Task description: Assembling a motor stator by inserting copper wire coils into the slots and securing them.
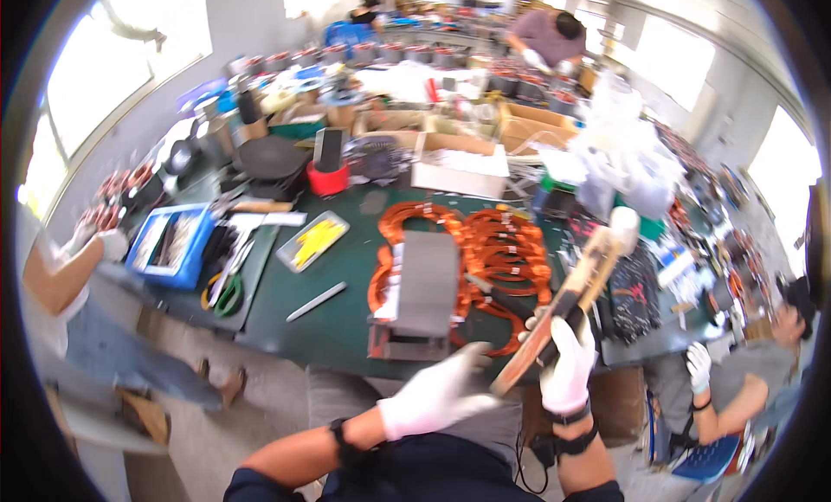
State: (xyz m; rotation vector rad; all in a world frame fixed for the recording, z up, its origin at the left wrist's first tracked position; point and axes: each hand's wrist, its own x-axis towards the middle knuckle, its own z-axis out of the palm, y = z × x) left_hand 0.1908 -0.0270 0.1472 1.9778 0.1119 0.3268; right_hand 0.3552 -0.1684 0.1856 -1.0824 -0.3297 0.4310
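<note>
My right hand (571, 363), in a white glove, grips a wooden-handled mallet (623, 227) with a pale rounded head, raised over the table's front edge. Alongside its handle, in the same grip, is a long flat wooden stick (530, 357) slanting down toward my left. My left hand (441, 394), gloved and smeared by motion, has its fingers stretched out beside the stick's lower end and holds nothing I can see. Just beyond it stands a grey metal block (426, 281) with slanted sides. Orange copper wire coils (506, 251) lie around the block and to its right.
On the green table (286, 329) are a white pen-like stick (316, 302), a tray of yellow pieces (313, 241), green-handled scissors (228, 296) and a blue bin (173, 247). Cardboard boxes (459, 166) stand behind. Other people are at left, right (727, 389) and back (550, 39).
</note>
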